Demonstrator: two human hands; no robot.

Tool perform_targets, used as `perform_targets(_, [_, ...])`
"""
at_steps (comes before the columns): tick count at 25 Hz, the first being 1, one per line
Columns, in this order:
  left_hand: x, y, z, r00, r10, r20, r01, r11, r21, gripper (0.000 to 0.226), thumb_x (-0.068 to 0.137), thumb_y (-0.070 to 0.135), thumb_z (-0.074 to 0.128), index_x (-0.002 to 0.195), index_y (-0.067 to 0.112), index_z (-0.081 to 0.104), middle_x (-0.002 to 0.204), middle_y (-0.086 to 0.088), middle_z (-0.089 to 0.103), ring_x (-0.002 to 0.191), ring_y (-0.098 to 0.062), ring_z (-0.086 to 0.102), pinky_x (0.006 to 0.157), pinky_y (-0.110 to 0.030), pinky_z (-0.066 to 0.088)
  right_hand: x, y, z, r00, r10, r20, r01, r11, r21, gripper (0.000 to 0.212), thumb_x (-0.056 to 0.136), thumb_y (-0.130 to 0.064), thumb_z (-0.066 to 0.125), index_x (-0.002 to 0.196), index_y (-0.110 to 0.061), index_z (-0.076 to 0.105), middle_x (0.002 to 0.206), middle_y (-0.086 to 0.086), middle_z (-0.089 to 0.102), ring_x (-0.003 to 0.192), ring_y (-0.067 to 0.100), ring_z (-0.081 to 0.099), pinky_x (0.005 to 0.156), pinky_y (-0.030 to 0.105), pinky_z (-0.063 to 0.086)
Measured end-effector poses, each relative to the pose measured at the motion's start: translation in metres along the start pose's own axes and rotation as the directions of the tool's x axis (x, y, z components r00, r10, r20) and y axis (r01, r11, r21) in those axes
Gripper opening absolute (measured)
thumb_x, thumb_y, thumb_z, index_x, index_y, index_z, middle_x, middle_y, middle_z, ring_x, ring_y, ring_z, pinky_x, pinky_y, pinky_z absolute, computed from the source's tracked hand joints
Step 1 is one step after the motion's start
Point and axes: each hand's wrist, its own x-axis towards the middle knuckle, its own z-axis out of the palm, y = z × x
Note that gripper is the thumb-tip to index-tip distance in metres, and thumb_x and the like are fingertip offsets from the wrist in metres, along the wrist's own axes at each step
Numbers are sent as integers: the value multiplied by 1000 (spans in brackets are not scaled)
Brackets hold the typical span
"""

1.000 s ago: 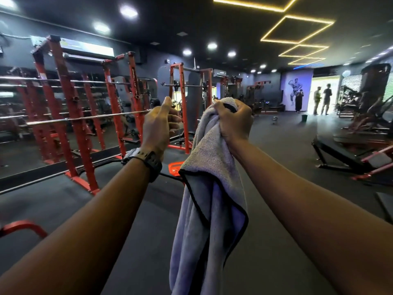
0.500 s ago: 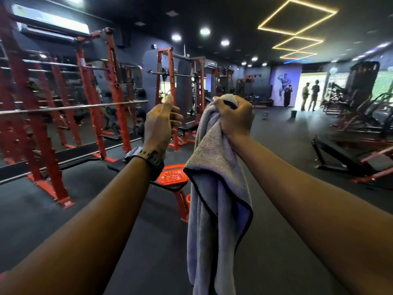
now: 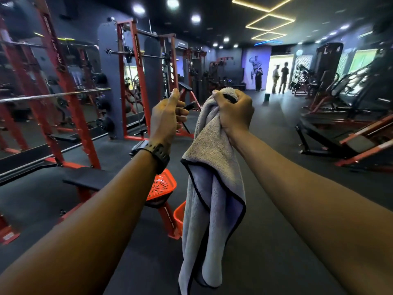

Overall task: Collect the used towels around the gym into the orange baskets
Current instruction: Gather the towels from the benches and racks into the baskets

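Note:
My right hand (image 3: 234, 111) is raised in front of me, shut on the top of a grey towel (image 3: 212, 158) with black edging that hangs down long and loose. Beside it, my left hand (image 3: 168, 118), with a black watch on the wrist, has the thumb up and the fingers curled around nothing. An orange basket (image 3: 163, 184) sits on the end of a black and red bench (image 3: 89, 177), just below my left wrist. A second orange basket (image 3: 178, 213) stands on the floor by the bench leg, mostly hidden behind the towel.
Red squat racks (image 3: 70, 116) with a barbell (image 3: 53, 95) line the left side. Black and red machines (image 3: 348, 133) fill the right. A dark floor aisle runs ahead to a bright doorway where three people (image 3: 280, 77) stand, with a small green bin (image 3: 267, 96) in front of them.
The view has moved forward along the racks. The bench and the orange basket on it have come nearer, and a second basket now shows. Both hands keep their pose, the right still gripping the towel.

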Motion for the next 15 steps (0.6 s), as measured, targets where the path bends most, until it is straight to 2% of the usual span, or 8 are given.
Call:
perform_targets(3, [71, -42, 9, 1000, -18, 24, 18, 1000, 10, 59, 98, 56, 45, 103, 2, 68, 88, -9, 70, 78, -20, 62, 73, -37, 48, 44, 46, 55, 1000, 26, -11, -26, 1000, -4, 15, 82, -37, 76, 83, -22, 76, 79, -9, 73, 75, 9, 69, 68, 27, 54])
perform_targets(7, [161, -91, 13, 999, -9, 44, 10, 1000, -24, 63, 92, 60, 46, 101, 1, 68, 87, -10, 70, 77, -21, 62, 72, -36, 49, 84, 99, 124, 1000, 20, 18, -19, 999, -50, 15, 83, -36, 75, 80, -21, 74, 74, -9, 71, 71, 8, 66, 63, 26, 51])
perform_targets(12, [273, -172, 26, 990, -47, 131, 59, 994, -92, 58, 94, 59, 48, 98, 4, 68, 86, -9, 70, 77, -22, 62, 73, -39, 48, 144, 169, 196, 999, 8, -46, -16, 987, -160, 15, 82, -38, 76, 74, -28, 68, 71, -13, 68, 71, 7, 66, 61, 20, 49])
perform_targets(15, [323, -215, 33, 982, -75, 176, 94, 990, -105, 55, 93, 59, 48, 97, 7, 67, 83, -6, 69, 76, -20, 62, 73, -38, 48, 170, 208, 225, 997, 8, -72, -24, 975, -221, 18, 81, -39, 76, 74, -24, 70, 67, -15, 65, 66, 2, 63, 58, 18, 47])
